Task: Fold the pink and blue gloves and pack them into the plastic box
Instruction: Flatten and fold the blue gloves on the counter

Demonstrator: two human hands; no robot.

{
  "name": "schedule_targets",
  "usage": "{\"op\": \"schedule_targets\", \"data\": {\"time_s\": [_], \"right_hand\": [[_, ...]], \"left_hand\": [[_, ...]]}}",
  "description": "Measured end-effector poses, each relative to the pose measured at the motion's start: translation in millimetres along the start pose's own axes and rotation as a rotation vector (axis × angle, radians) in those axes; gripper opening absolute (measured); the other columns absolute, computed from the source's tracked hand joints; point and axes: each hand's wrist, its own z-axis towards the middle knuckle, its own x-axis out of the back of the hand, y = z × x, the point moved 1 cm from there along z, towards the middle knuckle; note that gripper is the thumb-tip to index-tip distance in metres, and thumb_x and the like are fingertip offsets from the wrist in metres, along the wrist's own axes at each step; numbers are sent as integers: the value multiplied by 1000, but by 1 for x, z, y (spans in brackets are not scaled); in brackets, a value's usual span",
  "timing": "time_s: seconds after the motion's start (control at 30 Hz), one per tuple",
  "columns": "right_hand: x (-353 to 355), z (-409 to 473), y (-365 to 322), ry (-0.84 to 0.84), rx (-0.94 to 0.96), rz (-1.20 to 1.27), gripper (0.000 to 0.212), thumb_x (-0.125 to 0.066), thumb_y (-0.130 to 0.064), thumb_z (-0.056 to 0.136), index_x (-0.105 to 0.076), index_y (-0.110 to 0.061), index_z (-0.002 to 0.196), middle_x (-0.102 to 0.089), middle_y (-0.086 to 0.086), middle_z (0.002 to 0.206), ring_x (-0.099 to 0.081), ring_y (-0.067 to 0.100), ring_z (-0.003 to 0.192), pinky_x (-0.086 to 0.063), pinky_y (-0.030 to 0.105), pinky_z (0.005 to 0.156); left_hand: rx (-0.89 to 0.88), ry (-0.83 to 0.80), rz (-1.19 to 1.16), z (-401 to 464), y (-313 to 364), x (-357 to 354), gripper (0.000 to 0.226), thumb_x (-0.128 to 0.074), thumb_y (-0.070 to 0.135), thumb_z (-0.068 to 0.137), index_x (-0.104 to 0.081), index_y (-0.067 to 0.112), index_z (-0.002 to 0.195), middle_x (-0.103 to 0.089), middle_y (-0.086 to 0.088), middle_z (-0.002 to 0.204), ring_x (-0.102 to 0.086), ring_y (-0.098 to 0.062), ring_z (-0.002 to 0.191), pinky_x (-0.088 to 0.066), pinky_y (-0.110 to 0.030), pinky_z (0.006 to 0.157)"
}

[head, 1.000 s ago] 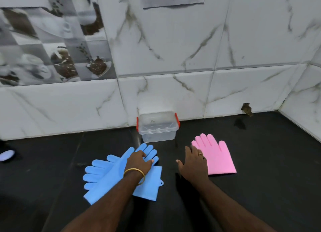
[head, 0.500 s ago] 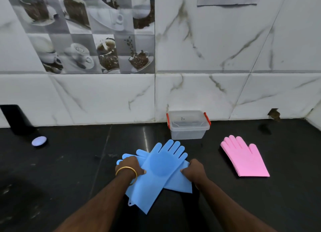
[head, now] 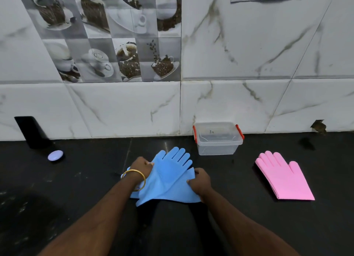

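Two blue gloves [head: 168,177] lie crossed on the black counter, fingers pointing toward the wall. My left hand [head: 141,166], with a gold bangle on the wrist, grips their left edge. My right hand [head: 200,181] pinches the right edge near the cuff. The pink gloves [head: 281,176] lie flat and stacked to the right, untouched. A clear plastic box [head: 218,140] with red clips stands open against the wall, behind the gloves, with nothing in it.
A small lilac round object [head: 55,155] and a black upright object [head: 31,132] sit at the far left by the tiled wall. The black counter [head: 249,227] stretches toward me. A hole [head: 318,125] marks the wall at the right.
My right hand left the pink gloves and took hold of the blue gloves' right side. The blue gloves were gathered closer together, one over the other. The view shifted left.
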Motion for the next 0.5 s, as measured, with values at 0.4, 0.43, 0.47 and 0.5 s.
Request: {"op": "schedule_targets", "data": {"time_s": [0.4,0.43,0.47,0.5], "right_hand": [[13,-63,17,-195,300,175,9,-75,-35,80,-68,-34,86,-69,-13,89,-63,-5,80,-48,16,74],[17,-62,16,-260,269,267,16,-73,-36,83,-68,-36,97,-68,-12,98,-64,-3,86,-49,15,74],[22,-58,14,-293,222,385,21,-70,-37,86,-66,-36,107,-68,-11,104,-65,1,91,-50,17,75],[29,-54,13,-306,179,513,24,-66,-37,90,-63,-35,114,-68,-9,109,-66,7,96,-52,21,75]], "left_hand": [[-185,-455,-539,-62,157,-56,25,-79,3,73,-74,3,98,-72,-14,93,-67,-16,72,-53,-19,54],[-196,-488,-542,-70,169,-61,29,-81,4,71,-73,2,98,-72,-15,92,-67,-19,74,-53,-22,56],[-206,-518,-532,-76,179,-65,31,-83,6,70,-73,2,99,-73,-16,94,-67,-21,78,-53,-25,59],[-213,-549,-517,-81,187,-67,32,-83,7,69,-73,4,100,-73,-18,97,-67,-23,83,-53,-28,64]]}}
